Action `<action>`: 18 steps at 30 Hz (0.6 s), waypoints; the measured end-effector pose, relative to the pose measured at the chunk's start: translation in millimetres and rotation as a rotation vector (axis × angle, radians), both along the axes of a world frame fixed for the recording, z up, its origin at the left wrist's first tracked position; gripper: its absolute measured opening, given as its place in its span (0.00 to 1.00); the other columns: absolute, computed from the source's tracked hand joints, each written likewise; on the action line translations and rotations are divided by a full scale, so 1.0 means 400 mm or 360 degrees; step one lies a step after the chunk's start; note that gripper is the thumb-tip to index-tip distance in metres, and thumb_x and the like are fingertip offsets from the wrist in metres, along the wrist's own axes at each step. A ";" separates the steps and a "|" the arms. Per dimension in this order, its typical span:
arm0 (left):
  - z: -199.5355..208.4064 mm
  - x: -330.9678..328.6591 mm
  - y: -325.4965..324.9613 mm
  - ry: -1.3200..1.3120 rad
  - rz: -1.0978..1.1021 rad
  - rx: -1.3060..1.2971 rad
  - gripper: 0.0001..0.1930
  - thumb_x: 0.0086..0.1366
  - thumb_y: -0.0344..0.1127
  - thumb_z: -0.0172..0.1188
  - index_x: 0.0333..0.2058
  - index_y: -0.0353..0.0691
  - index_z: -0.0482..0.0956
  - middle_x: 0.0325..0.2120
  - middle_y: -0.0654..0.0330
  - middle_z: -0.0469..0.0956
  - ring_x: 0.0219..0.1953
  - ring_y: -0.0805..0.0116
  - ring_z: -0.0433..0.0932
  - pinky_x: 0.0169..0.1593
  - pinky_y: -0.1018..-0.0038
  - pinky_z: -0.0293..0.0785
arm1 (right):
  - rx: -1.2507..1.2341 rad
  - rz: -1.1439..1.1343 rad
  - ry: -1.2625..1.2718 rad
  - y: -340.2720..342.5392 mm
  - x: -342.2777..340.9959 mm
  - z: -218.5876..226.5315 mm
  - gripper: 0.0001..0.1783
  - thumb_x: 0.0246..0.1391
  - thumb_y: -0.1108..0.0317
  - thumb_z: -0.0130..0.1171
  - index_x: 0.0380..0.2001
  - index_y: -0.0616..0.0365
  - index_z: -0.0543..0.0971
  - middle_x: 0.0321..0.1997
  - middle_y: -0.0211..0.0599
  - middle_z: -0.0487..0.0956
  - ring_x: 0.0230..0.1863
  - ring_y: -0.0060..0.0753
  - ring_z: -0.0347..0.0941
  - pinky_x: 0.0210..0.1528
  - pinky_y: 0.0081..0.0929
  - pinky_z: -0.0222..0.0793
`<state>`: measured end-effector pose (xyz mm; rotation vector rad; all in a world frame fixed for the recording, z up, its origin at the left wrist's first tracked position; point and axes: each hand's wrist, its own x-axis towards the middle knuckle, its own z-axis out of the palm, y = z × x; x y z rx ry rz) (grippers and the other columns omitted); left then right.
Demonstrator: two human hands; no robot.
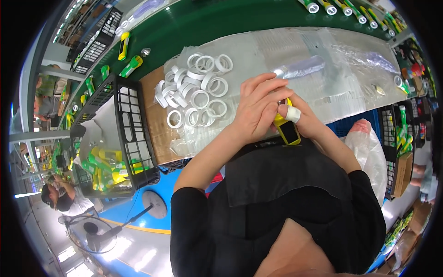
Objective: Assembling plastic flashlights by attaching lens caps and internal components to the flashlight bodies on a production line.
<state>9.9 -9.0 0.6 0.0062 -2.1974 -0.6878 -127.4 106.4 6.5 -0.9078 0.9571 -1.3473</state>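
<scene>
Close to my body, both hands are closed on a yellow flashlight (287, 130) with a black panel on its side. My left hand (258, 105) wraps over its upper end, so the head of the flashlight is hidden. My right hand (302, 113) grips it from the other side. A white band (292, 114) sits around the right thumb; I cannot tell whether it is tape or a ring. Just beyond my fingers lies a stack of clear plastic pieces (302, 67). Left of my hands, many loose white rings (200, 99) lie in a pile on the plastic-covered table.
A black crate (131, 124) holding green and yellow flashlights stands at the left. More flashlights (330, 8) line the green belt (221, 27) at the back. On the right are another crate (390, 134) and a white plastic bag (369, 152). A fan (92, 231) stands lower left.
</scene>
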 end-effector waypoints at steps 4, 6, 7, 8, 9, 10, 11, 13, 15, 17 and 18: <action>0.013 0.014 -0.021 -0.0076 -0.0031 0.0079 0.18 0.69 0.36 0.47 0.53 0.35 0.75 0.55 0.51 0.72 0.59 0.47 0.66 0.61 0.58 0.60 | 0.0028 -0.0003 0.0139 -0.026 -0.013 -0.015 0.30 0.60 0.48 0.56 0.56 0.58 0.65 0.39 0.38 0.76 0.33 0.30 0.75 0.36 0.26 0.71; 0.011 0.038 -0.066 -0.0049 0.0182 0.0055 0.20 0.66 0.37 0.53 0.54 0.36 0.74 0.56 0.52 0.72 0.60 0.49 0.66 0.61 0.59 0.60 | -0.0114 -0.0188 0.0150 -0.055 -0.035 0.010 0.30 0.60 0.48 0.55 0.56 0.58 0.66 0.34 0.39 0.75 0.30 0.30 0.74 0.35 0.27 0.70; 0.013 0.051 -0.098 -0.0020 0.0388 0.0033 0.23 0.63 0.38 0.59 0.56 0.36 0.72 0.56 0.52 0.72 0.60 0.51 0.66 0.60 0.59 0.61 | -0.0121 -0.0187 0.0152 -0.062 -0.046 0.011 0.30 0.60 0.48 0.55 0.56 0.58 0.66 0.34 0.39 0.75 0.30 0.30 0.74 0.35 0.27 0.70; 0.024 0.061 -0.141 -0.0013 0.0389 0.0016 0.23 0.63 0.38 0.59 0.56 0.36 0.72 0.56 0.52 0.72 0.60 0.51 0.66 0.60 0.59 0.61 | -0.0215 -0.0274 0.0250 -0.074 -0.062 0.012 0.30 0.60 0.48 0.55 0.55 0.58 0.66 0.33 0.39 0.75 0.30 0.30 0.73 0.35 0.27 0.69; 0.038 0.071 -0.175 -0.0305 0.0579 -0.0153 0.28 0.58 0.39 0.64 0.57 0.37 0.71 0.55 0.53 0.73 0.59 0.51 0.67 0.59 0.59 0.62 | -0.0300 -0.0363 0.0348 -0.078 -0.074 0.014 0.29 0.61 0.48 0.54 0.55 0.58 0.66 0.32 0.40 0.75 0.29 0.29 0.72 0.34 0.28 0.69; 0.048 0.071 -0.205 -0.0596 0.0765 -0.0324 0.33 0.54 0.40 0.69 0.58 0.38 0.70 0.55 0.54 0.73 0.59 0.52 0.67 0.58 0.60 0.63 | -0.0353 -0.0423 0.0347 -0.091 -0.078 0.014 0.29 0.61 0.49 0.55 0.56 0.58 0.66 0.31 0.40 0.75 0.29 0.28 0.71 0.34 0.27 0.67; 0.043 0.066 -0.230 -0.0589 0.0762 -0.0329 0.33 0.54 0.40 0.69 0.58 0.38 0.70 0.55 0.54 0.73 0.59 0.52 0.67 0.58 0.60 0.63 | -0.0360 -0.0427 0.0352 -0.096 -0.076 0.006 0.29 0.61 0.49 0.55 0.56 0.58 0.66 0.31 0.40 0.75 0.29 0.28 0.71 0.34 0.27 0.67; 0.019 0.051 -0.281 -0.0991 0.0696 -0.0561 0.31 0.52 0.41 0.70 0.54 0.38 0.73 0.53 0.54 0.74 0.57 0.52 0.68 0.57 0.59 0.64 | -0.0488 -0.0450 0.0483 -0.111 -0.076 -0.011 0.28 0.61 0.52 0.55 0.55 0.59 0.66 0.32 0.40 0.75 0.29 0.28 0.72 0.34 0.28 0.68; 0.015 0.039 -0.303 -0.1203 0.0650 -0.0595 0.29 0.52 0.41 0.71 0.52 0.38 0.74 0.52 0.54 0.74 0.56 0.53 0.69 0.56 0.59 0.65 | -0.0485 -0.0457 0.0444 -0.105 -0.082 -0.015 0.27 0.61 0.54 0.57 0.55 0.59 0.65 0.32 0.40 0.75 0.30 0.28 0.72 0.35 0.27 0.68; 0.022 0.021 -0.316 -0.1412 0.0589 -0.0633 0.28 0.51 0.40 0.71 0.50 0.38 0.76 0.52 0.54 0.74 0.55 0.53 0.69 0.55 0.58 0.66 | -0.0492 -0.0456 0.0426 -0.099 -0.079 -0.019 0.25 0.60 0.56 0.57 0.54 0.59 0.66 0.33 0.41 0.76 0.30 0.28 0.73 0.35 0.27 0.69; 0.027 0.020 -0.309 -0.0981 0.0480 -0.0428 0.25 0.52 0.37 0.71 0.48 0.38 0.77 0.50 0.54 0.75 0.51 0.55 0.72 0.51 0.62 0.69 | -0.0510 -0.0438 0.0409 -0.097 -0.085 -0.017 0.24 0.60 0.58 0.56 0.54 0.60 0.66 0.35 0.41 0.77 0.31 0.28 0.73 0.36 0.27 0.70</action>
